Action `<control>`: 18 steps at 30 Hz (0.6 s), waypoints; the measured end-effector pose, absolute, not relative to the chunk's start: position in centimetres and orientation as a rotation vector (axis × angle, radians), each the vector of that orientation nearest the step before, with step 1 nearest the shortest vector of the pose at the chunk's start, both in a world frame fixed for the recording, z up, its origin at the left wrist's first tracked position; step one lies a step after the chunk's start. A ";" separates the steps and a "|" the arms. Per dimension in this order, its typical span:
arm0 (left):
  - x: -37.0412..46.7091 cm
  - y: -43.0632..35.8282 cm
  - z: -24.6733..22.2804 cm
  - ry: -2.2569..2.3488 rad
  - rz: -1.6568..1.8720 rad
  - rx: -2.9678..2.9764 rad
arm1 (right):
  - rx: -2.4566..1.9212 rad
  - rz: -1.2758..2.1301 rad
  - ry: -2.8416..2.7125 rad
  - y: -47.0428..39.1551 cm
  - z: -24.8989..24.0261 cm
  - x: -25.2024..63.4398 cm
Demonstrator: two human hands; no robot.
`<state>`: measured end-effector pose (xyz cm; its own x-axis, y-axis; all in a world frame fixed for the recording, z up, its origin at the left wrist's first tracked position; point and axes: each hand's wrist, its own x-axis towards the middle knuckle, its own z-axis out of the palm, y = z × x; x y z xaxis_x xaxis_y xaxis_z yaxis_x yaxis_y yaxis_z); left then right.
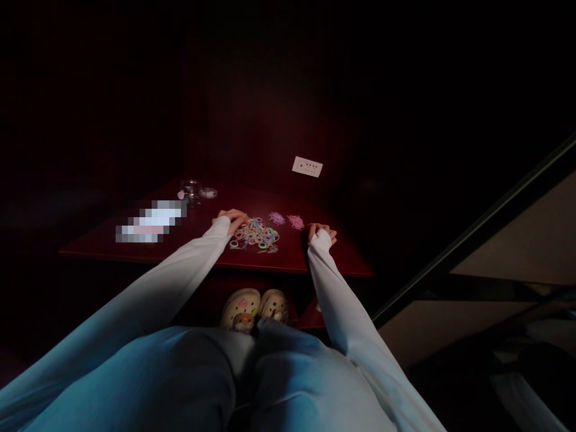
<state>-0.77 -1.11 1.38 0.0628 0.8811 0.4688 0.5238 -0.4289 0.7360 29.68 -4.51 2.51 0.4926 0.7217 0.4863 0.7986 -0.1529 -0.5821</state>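
A loose pile of small pastel hair ties (256, 234) lies on the dark red tabletop. At its left edge rests my left hand (231, 219), fingers stretched over the nearest rings and slightly apart from the thumb. My right hand (322, 233) is farther right, its fingers curled together just past a small pink heap (296, 222). Whatever those fingers hold, if anything, is too small to make out. Beside the pink heap is a purple heap (276, 218); both look like tiny elastic bands.
A clear jar (192, 189) and a round lid (208, 192) stand at the back left. In front of them lies a bright, blurred-out rectangle (153, 222). A white wall socket (307, 167) is behind the table (202, 249). Clogs (243, 306) show below its front edge.
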 end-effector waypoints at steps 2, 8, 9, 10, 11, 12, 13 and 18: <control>-0.5 -1.4 1.7 1.401 1.349 1.904 | -1.860 -0.181 -1.376 -4.6 2.7 28.8; -0.2 -2.0 2.4 1.458 1.378 1.828 | -1.663 -0.141 -1.776 -5.0 3.0 22.7; -0.2 -2.0 2.4 1.460 1.388 1.825 | -1.595 -0.116 -1.867 -5.1 2.9 21.6; -0.3 -2.0 2.3 1.463 1.398 1.824 | -1.531 -0.083 -1.948 -5.3 2.9 20.5; -0.3 -1.9 2.3 1.466 1.404 1.824 | -1.476 -0.051 -2.012 -5.6 2.9 19.5; -0.3 -1.9 2.2 1.470 1.406 1.827 | -1.424 -0.019 -2.080 -5.8 2.8 18.7; -0.3 -1.8 2.1 1.472 1.404 1.831 | -1.383 -0.003 -2.130 -6.1 2.8 18.0; -0.3 -1.2 1.7 1.487 1.363 1.858 | -1.287 -0.026 -2.318 -7.0 3.0 17.2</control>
